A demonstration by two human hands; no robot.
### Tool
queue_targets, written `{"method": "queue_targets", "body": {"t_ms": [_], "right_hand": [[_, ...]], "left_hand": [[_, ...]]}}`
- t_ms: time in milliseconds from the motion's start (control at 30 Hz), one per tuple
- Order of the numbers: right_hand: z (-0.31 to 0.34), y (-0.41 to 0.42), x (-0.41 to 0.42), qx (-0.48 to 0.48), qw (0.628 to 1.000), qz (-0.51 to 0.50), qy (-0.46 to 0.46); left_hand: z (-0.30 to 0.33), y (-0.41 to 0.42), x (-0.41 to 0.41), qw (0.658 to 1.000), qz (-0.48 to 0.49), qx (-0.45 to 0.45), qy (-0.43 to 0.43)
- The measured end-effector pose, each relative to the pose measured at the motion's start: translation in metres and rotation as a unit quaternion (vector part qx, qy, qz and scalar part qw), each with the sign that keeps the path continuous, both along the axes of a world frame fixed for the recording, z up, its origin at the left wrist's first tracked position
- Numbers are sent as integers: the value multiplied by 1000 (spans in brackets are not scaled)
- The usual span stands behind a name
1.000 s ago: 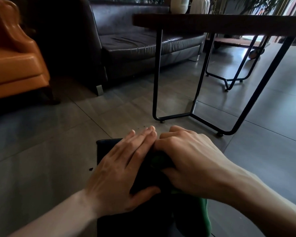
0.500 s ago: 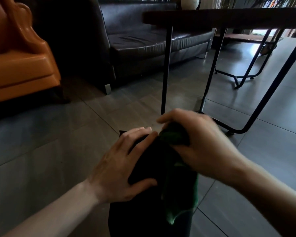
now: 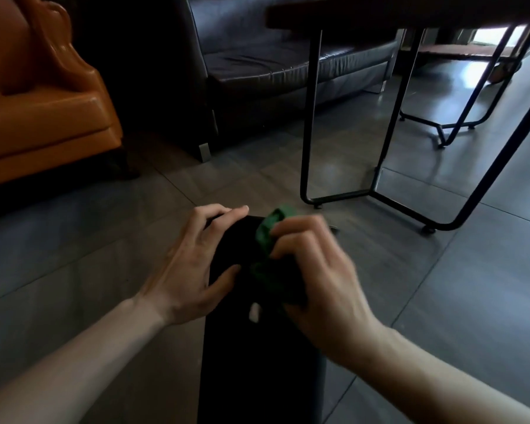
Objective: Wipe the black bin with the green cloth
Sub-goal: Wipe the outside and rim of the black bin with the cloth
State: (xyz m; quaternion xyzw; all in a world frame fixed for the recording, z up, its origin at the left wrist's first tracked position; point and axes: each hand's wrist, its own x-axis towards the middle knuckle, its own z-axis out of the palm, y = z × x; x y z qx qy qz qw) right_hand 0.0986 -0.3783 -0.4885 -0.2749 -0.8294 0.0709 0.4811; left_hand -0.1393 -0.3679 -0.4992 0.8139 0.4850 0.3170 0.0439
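The black bin point(image 3: 257, 356) stands on the grey tiled floor right below me, its top reaching the middle of the view. My left hand point(image 3: 193, 264) grips the bin's top left edge, fingers over the far rim and thumb on the near side. My right hand point(image 3: 315, 280) is closed around the bunched green cloth point(image 3: 273, 237), which presses against the bin's top right part. Part of the cloth sticks out above my knuckles; the rest is hidden in my palm. A small white mark point(image 3: 253, 312) shows on the bin between my hands.
A table with thin black metal legs point(image 3: 308, 123) stands just beyond the bin to the right. A dark leather sofa point(image 3: 288, 62) sits behind it. An orange armchair point(image 3: 40, 96) fills the far left.
My right hand has bunched the cloth tighter and pulled it off the bin's side up onto the top right part. My left hand shifted its grip to the top left edge.
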Motion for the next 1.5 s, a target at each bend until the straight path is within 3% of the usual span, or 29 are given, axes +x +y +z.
{"method": "queue_targets", "body": {"t_ms": [233,333,433,600,633,767,867,967,1100,1167,1233,1300,1400,1500], "right_hand": [[-33,-14,-1,37,954,-3,-296],[-45,-24,3,80,937,15,-339],[-63,-34,6,186,911,-2,-369],[-79,-42,15,332,826,-48,-454],[-76,-40,17,326,835,-38,-442],[-57,-24,21,184,933,-21,-310],[-53,-18,15,104,963,-63,-240],[-67,-26,13,147,948,-32,-281],[-88,-42,14,294,851,-4,-435],[-79,-37,17,248,884,24,-395],[-63,-26,20,141,941,34,-307],[-48,-14,25,55,967,11,-250],[-42,-9,25,27,966,-29,-255],[-57,-23,19,113,938,15,-327]], "left_hand": [[-1,5,-3,999,0,33,18],[-4,8,-8,999,-11,42,6],[-9,8,-5,997,-23,65,17],[-8,5,-5,992,-37,93,74],[-7,4,-4,991,-38,93,83],[-4,3,-1,993,-20,83,85],[-3,3,-2,993,-1,78,86],[-4,1,-3,993,-4,82,81],[-6,-2,-1,992,-41,91,76],[-6,-3,0,992,-46,91,75],[-5,-2,-1,993,-31,86,75],[-4,-2,-3,994,-13,84,72],[-5,-2,-3,993,-8,87,74],[-6,-1,-3,993,-12,88,74]]}}
